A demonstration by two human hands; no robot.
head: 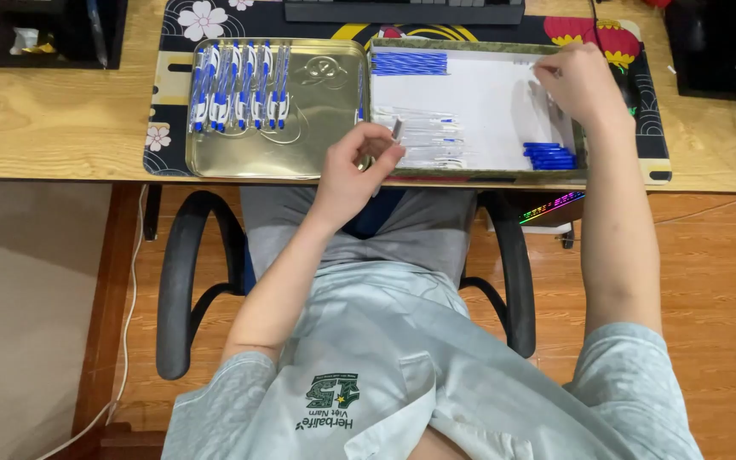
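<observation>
The left hand (359, 162) is pinching a clear pen barrel (395, 130) between thumb and fingers, holding it just above the near edge where the gold tin lid (317, 128) is meeting the white-lined box (487, 94). The right hand (577, 81) is reaching into the far right corner of that box, fingers curling down onto small parts there; whether it is gripping anything, I cannot tell. Finished blue and white pens (240, 85) are lying in a row on the lid. Blue refills (409, 63), clear barrels (423, 140) and blue caps (549, 156) are lying in the box, all resting on the table (61, 119)
</observation>
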